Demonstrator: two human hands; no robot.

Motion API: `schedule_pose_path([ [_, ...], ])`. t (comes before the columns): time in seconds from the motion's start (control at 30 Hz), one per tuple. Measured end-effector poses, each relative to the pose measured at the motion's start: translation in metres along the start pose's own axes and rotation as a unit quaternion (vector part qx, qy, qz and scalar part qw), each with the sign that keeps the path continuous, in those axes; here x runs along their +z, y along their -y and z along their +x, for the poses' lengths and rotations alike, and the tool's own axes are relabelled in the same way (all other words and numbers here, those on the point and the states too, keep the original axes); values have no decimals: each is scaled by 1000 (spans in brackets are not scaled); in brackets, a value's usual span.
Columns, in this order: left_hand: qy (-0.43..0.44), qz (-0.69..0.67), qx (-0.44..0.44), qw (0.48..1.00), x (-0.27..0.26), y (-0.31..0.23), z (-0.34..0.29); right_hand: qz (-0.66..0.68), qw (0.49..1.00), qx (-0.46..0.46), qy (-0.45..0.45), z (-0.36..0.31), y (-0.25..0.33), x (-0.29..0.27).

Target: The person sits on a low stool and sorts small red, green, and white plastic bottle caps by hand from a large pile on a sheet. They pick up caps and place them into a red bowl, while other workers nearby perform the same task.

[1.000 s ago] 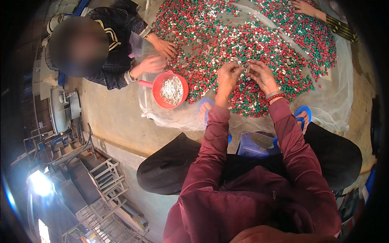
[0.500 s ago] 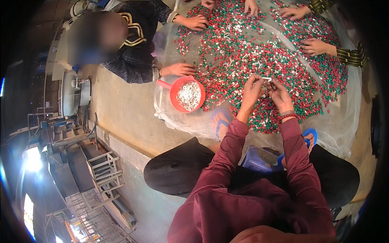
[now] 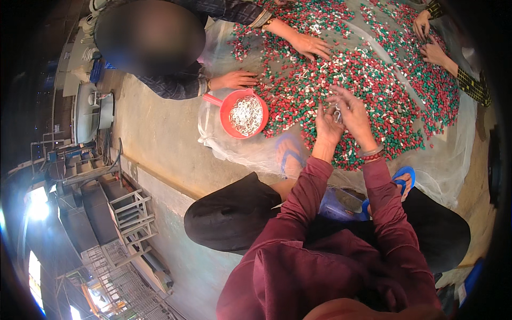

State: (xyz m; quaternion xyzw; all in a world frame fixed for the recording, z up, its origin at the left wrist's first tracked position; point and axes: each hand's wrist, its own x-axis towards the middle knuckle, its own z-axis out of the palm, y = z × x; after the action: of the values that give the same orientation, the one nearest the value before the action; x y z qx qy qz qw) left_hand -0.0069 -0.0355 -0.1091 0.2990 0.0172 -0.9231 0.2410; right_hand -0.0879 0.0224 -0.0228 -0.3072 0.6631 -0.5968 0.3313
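Both hands are raised close together over a spread heap of small red, green and white pieces (image 3: 298, 101) on a translucent sheet. My left hand (image 3: 328, 130) is cupped, thumb up, around a small white hook-shaped piece (image 3: 337, 113); whether more lie in the palm is hidden. Right beside it, my right hand (image 3: 356, 120) has its fingers stretched and apart over the left fingers, with nothing plainly gripped. To the left, a red plastic dipper (image 3: 226, 128) with a handle holds many white hook-shaped pieces (image 3: 246, 116).
Across the heap, a co-worker's hands (image 3: 309, 46) rest on the pieces and near the dipper. Another person's hands (image 3: 434, 53) are at the far right. A purple-blue plastic container (image 3: 333, 208) stands between my feet, which wear blue flip-flops (image 3: 408, 178).
My hands have turned and drawn together; the white piece pinched between them is now at my left hand. One co-worker's arm reached further over the heap; the far-right hands came together.
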Motion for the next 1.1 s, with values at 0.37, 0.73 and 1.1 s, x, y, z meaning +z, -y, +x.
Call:
schedule_pose_path([
  [0.37, 40, -119, 253, 959, -3, -114, -17, 28, 999, -30, 2, 14, 1, -18],
  [0.73, -318, 666, 646, 195, -30, -230, -45, -109, 987, 2, -121, 21, -26, -109],
  [1.1, 3, 831, 387, 399, -45, -7, 99, -166, 962, 172, -130, 4, -121, -137],
])
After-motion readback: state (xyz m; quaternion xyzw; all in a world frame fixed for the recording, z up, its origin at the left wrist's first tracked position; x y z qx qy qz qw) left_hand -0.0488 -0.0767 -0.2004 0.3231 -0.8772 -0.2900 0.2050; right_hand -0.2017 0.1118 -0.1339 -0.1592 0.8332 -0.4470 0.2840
